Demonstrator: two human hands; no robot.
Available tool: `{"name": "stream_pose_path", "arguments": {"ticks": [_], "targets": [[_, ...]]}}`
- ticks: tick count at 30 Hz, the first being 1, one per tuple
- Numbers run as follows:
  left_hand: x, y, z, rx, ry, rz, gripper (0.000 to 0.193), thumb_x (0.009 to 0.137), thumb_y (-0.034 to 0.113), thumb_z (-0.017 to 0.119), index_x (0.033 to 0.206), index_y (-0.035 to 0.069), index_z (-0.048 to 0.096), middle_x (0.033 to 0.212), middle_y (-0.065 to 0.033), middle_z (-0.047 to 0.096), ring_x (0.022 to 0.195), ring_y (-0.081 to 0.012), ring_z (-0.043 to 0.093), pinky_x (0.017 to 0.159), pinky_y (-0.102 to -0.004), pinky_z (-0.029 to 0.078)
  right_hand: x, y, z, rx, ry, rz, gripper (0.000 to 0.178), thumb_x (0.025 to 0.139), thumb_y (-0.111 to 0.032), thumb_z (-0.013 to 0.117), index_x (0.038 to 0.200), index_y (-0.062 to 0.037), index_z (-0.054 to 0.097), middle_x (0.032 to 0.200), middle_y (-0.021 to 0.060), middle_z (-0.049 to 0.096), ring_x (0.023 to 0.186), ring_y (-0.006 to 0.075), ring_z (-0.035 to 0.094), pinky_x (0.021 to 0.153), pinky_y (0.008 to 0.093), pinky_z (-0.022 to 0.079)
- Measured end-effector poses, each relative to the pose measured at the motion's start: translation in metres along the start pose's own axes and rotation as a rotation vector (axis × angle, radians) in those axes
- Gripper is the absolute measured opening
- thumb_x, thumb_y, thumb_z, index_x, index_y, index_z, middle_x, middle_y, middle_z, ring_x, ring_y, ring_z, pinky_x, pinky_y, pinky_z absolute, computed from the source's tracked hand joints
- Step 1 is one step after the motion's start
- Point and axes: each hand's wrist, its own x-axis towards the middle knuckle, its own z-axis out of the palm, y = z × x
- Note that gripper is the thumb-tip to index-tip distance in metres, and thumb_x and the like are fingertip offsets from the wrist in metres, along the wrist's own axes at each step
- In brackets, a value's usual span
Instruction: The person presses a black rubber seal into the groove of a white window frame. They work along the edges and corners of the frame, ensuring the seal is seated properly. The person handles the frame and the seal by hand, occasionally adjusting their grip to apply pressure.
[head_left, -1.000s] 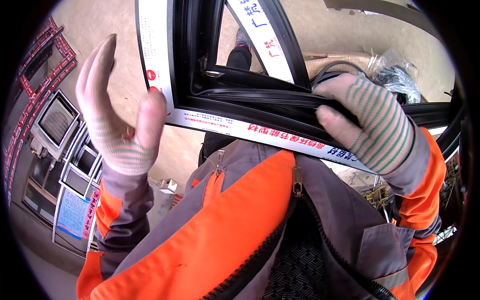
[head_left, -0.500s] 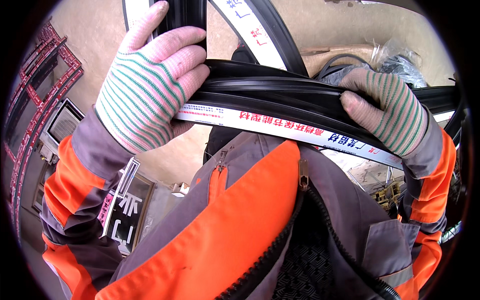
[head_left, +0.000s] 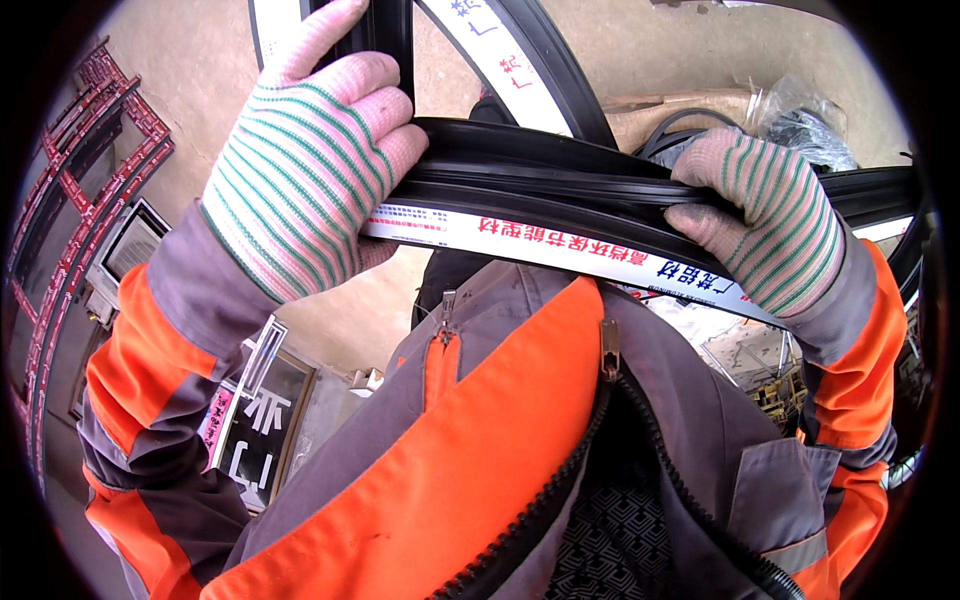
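Note:
A black window-frame profile (head_left: pixel 600 225) with a printed white film along its near edge runs across in front of my chest. My left hand (head_left: pixel 305 185), in a pink glove with green stripes, wraps its fingers round the profile near a corner, thumb pointing up along an upright black piece (head_left: pixel 388 60). Along the profile's groove lies a thin black strip (head_left: pixel 560 178). My right hand (head_left: pixel 765 220), in a matching glove, closes on this strip and the profile's right part, its thumb and fingertips around the strip's end. The glove hides the exact contact.
Beyond the profile, another filmed black bar (head_left: pixel 535 65) slants across. Clear plastic wrap (head_left: pixel 805 125) and dark coiled material (head_left: pixel 680 130) lie at the far right. Red-and-black frames (head_left: pixel 75 200) stand at the left, near a white-edged unit (head_left: pixel 135 245) and a dark sign (head_left: pixel 260 430).
My right hand has slid slightly left along the profile, its fingertips now a little further apart. My left hand has shifted slightly right, still gripping the profile.

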Motion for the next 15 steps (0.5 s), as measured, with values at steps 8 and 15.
{"name": "stream_pose_path", "arguments": {"ticks": [8, 15], "targets": [[-0.005, -0.002, 0.000, -0.011, 0.012, 0.026, 0.068, 0.044, 0.035, 0.088, 0.105, 0.009, 0.077, 0.106, -0.0061, 0.071, 0.120, -0.0296, 0.065, 0.130, -0.0610, 0.029, 0.001, 0.008, 0.005, -0.157, 0.021, -0.110, 0.023, 0.089, -0.005, 0.080, 0.108, 0.0009, 0.068, 0.096, 0.0154, 0.068, 0.087, 0.0323, 0.070, 0.080, 0.0400, 0.056], [-0.012, -0.004, 0.003, -0.011, 0.072, 0.083, 0.066, 0.044, 0.038, 0.084, 0.102, 0.008, 0.076, 0.103, -0.0076, 0.070, 0.117, -0.0309, 0.066, 0.128, -0.0602, 0.033, 0.003, 0.000, 0.001, -0.115, -0.068, -0.050, 0.023, 0.089, -0.005, 0.079, 0.108, 0.0029, 0.068, 0.100, 0.0169, 0.068, 0.090, 0.0305, 0.071, 0.082, 0.0383, 0.057]]}}
